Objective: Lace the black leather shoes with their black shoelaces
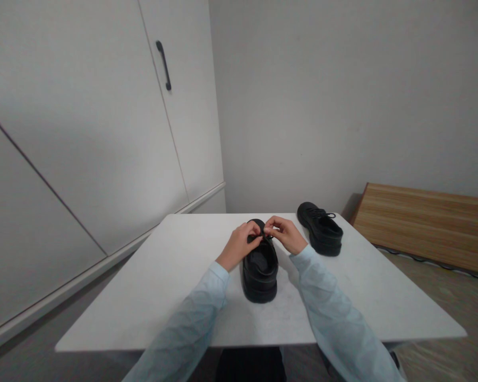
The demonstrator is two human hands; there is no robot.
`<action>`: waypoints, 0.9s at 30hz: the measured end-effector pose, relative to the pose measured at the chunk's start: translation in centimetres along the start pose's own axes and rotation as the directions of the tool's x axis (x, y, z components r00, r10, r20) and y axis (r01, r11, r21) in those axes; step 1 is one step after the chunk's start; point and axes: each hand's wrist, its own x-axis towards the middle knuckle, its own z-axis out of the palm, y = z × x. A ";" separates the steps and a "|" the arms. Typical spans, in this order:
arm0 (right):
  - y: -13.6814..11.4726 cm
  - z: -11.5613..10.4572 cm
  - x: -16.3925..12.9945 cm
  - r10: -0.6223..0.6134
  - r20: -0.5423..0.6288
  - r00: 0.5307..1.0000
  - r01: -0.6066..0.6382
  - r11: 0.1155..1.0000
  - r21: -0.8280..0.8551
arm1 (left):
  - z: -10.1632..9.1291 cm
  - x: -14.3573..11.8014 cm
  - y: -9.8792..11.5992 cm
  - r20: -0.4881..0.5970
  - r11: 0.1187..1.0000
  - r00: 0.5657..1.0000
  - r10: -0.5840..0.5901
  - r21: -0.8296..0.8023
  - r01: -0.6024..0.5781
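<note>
Shoe under both hands, fingers pinching lace

One shoe stands mid-tabletop, heel toward the near edge. A second shoe sits behind and to its right. Both hands meet over the near shoe's front.

Light blue long sleeves (loose-fitting)
</note>
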 end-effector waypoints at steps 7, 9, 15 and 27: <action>0.3 -0.2 0.0 0.008 0.026 1.000 -0.009 0.999 0.048 | -0.2 0.0 -0.3 -0.050 0.997 0.999 -0.014 -0.071 0.011; 0.5 -0.3 0.0 0.015 0.036 0.999 -0.017 0.999 0.050 | -0.4 0.0 -0.4 -0.053 0.996 0.998 -0.032 -0.085 0.027; 0.8 -0.7 0.0 0.003 0.023 1.000 -0.004 0.999 0.032 | -1.3 0.2 -0.5 -0.021 0.999 0.999 -0.037 0.022 0.038; 1.6 -2.0 -0.1 0.152 -0.052 0.987 -0.135 0.960 0.247 | -2.0 0.4 -0.9 -0.150 0.985 0.984 -0.095 -0.157 0.071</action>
